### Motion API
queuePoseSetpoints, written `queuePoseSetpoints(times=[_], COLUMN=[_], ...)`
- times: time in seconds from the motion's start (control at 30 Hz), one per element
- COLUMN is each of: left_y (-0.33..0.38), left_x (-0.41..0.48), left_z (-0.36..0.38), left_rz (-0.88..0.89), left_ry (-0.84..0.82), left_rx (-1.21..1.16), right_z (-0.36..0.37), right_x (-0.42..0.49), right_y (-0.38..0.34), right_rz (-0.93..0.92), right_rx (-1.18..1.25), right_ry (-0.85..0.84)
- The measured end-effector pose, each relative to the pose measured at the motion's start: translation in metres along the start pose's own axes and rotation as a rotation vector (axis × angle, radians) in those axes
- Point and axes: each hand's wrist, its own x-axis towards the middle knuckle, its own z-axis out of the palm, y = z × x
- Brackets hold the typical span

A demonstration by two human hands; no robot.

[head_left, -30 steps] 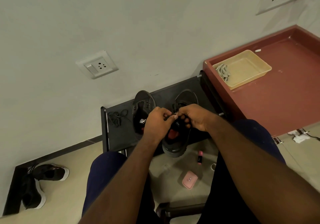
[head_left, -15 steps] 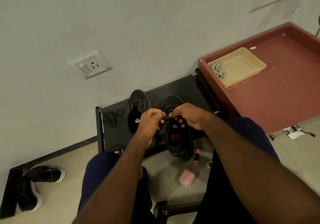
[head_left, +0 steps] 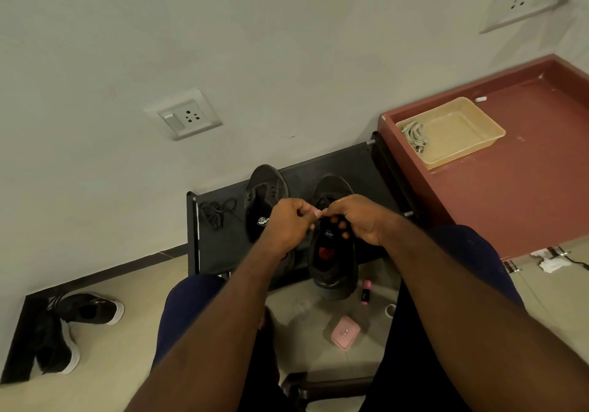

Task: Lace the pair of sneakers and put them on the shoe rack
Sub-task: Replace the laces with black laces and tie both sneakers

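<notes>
We see 1 black sneaker (head_left: 333, 262) lying atop the shoe rack (head_left: 360, 169), heel overhanging toward us; our left hand (head_left: 287, 225) and right hand (head_left: 358, 217) meet above its tongue, fingers (head_left: 342, 224) curled, pinching its lace (head_left: 323, 203); the 2nd sneaker (head_left: 266, 188) lies just left, a loose lace (head_left: 216, 212) beyond it.

One wide-angle camera, worn on the head, looks forward and steeply down along both forearms (head_left: 242, 297). The shoe rack (head_left: 350, 169) against the wall (head_left: 255, 45) sits near, mid-frame; the floor (head_left: 127, 348) shows at either side.
</notes>
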Motion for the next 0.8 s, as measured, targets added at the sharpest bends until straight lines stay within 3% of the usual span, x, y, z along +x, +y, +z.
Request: queuePoseSetpoints(times=[0.17, 0.27, 0.4, 0.53, 0.63, 0.8], left_y=[-0.002, -0.001, -0.003, -0.010, -0.019, -0.033], left_x=[-0.001, -0.003, -0.001, 0.011, 0.016, 0.014], left_z=[0.001, 0.005, 0.009, 0.003, -0.001, -0.002], left_rz=[-0.158, -0.249, -0.334, -0.317, -0.289, -0.252], left_ry=[0.009, -0.048, 0.088, 0.263, 0.327, 0.365], left_rx=[-0.352, -0.785, -1.103, -0.934, -0.851, -0.719], right_z=[-0.004, -0.005, -0.013, -0.022, -0.023, -0.034], right_x=[-0.004, -0.007, -0.008, -0.009, -0.008, -0.002], right_y=[0.001, 0.001, 0.005, 0.006, 0.008, 0.017], right_rz=[-0.088, -0.182, -0.298, -0.298, -0.300, -0.177], right_rx=[-0.122, -0.248, -0.522, -0.592, -0.686, -0.858], right_ry=[-0.002, 0.004, 0.178, 0.217, 0.165, 0.214])
